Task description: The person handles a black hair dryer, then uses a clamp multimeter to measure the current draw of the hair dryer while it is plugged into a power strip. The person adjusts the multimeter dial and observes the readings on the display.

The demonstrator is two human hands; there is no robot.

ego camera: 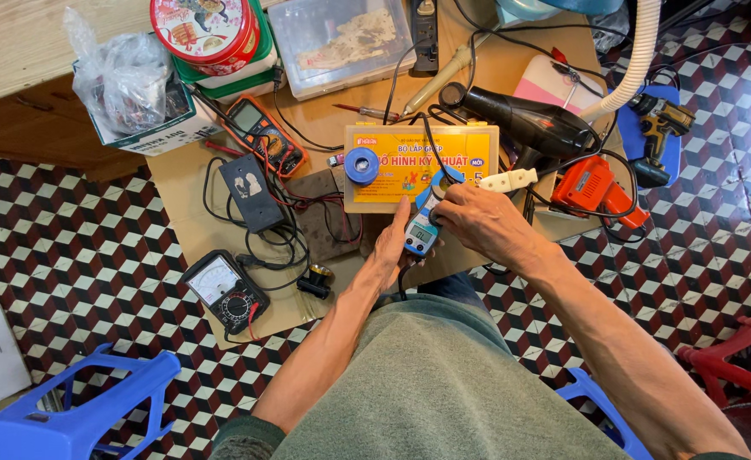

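A blue and white clamp meter (pixel 422 232) with a small grey display rests over the front edge of a yellow plastic box (pixel 469 146). My left hand (pixel 390 247) cups the meter's lower body from the left. My right hand (pixel 478 223) grips its upper part by the blue jaw, fingers curled around it. A black wire (pixel 431 140) runs from the back of the board down through the jaw. A blue roll of tape (pixel 361 165) lies on the yellow box's left end.
A wooden board (pixel 188 217) on the chequered floor carries a black analogue multimeter (pixel 225 291), an orange digital multimeter (pixel 265 135), a black adapter (pixel 252 192), a black hair dryer (pixel 520 123) and an orange tool (pixel 593 189). Blue stools (pixel 77 409) stand near my knees.
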